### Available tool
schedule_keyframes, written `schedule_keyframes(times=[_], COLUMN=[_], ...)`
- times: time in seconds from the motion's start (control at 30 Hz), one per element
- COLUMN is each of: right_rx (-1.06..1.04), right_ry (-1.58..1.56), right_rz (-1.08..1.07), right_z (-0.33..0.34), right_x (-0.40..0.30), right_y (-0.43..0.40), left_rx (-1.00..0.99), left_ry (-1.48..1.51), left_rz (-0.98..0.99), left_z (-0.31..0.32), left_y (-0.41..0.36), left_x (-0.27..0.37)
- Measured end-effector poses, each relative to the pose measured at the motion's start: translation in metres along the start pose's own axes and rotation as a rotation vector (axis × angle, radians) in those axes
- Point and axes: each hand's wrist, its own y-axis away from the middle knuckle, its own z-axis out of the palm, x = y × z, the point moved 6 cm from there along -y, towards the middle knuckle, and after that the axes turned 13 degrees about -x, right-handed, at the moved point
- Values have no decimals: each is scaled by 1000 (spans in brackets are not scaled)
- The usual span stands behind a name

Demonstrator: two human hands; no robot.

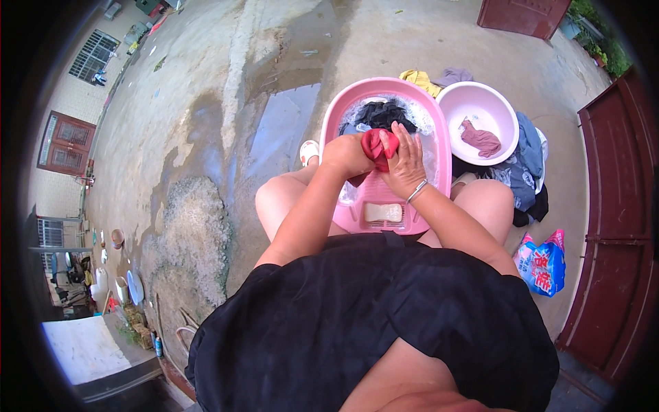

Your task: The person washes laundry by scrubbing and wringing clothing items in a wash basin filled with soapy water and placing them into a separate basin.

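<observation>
A bunched red cloth [377,147] is held over the pink plastic washtub [444,134]. My left hand [348,154] is closed around one side of it. My right hand [406,160], with a silver bangle at the wrist, presses on the other side with its fingers extended. Below my hands lies the tub's ridged washboard, and a pale soap bar [383,212] sits in the tray at the near end. Black cloth [385,115] lies in sudsy water at the far end, beside some blue-grey cloth.
A white basin [509,121] holding a mauve cloth [480,139] stands right of the tub. Yellow cloth [422,81], purple-grey cloth [454,76] and blue clothes [526,154] lie around it. A detergent bag [541,262] rests at the right, near a dark red metal gate [612,247].
</observation>
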Motion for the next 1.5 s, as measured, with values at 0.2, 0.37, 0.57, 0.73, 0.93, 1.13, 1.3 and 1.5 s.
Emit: schedule_keyframes(times=[0.2,0.37,0.57,0.73,0.93,1.13,1.3,1.5], right_rx=[51,-159,-292,-380,-446,-465,-289,-183], right_ry=[-21,-45,-805,-1268,-1662,-1796,-1469,-1556], right_rz=[-120,45,175,250,283,265,276,184], right_z=[5,14,28,23,16,10,12,17], right_x=[13,23,35,39,33,31,43,73], right_y=[-4,-3,3,0,3,4,1,-3], left_rx=[-228,-141,94,286,443,501,385,461], left_ry=[-132,-305,-381,-364,-323,-280,-242,-66], left_rz=[118,131,269,374,495,529,344,161], left_z=[21,33,18,11,5,2,5,-16], left_y=[5,1,4,7,13,16,3,10], left_x=[17,22,38,44,49,50,39,24])
